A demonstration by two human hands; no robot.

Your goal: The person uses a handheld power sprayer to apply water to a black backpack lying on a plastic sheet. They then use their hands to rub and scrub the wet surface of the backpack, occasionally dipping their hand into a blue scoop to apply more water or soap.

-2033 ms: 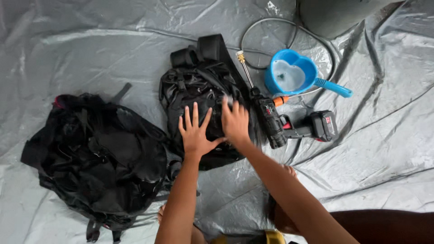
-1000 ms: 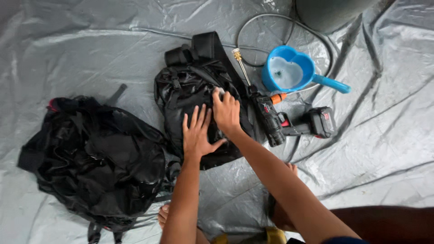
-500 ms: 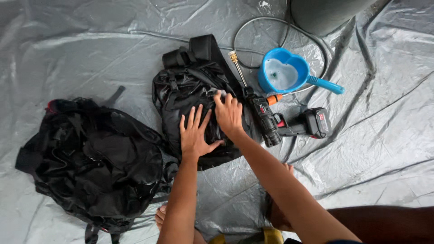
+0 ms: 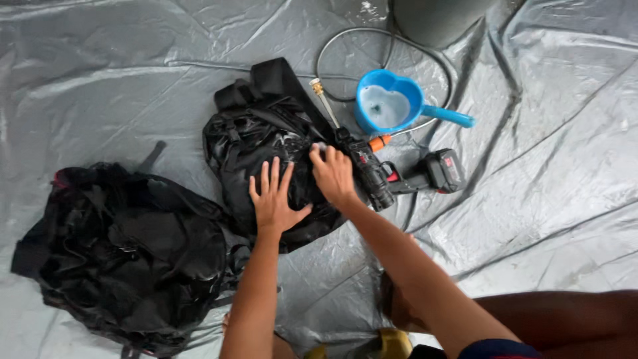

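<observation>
Backpack (image 4: 266,143) lies under both flat, open-fingered hands, right hand (image 4: 334,174) slid farther than left hand (image 4: 274,199).

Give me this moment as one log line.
left hand: flat on bag | right hand: on bag | sprayer: beside

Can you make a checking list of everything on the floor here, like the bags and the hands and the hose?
Surface: wrinkled grey plastic sheet, looks wet.
Job's things: small black bag under both hands.
Clutter: bigger black bag; blue heart-shaped scoop; cordless spray gun.
Hands: left hand flat, fingers spread; right hand pressing beside it.
Cables: grey hose looped behind the scoop.
Surroundings: dark round container.
</observation>
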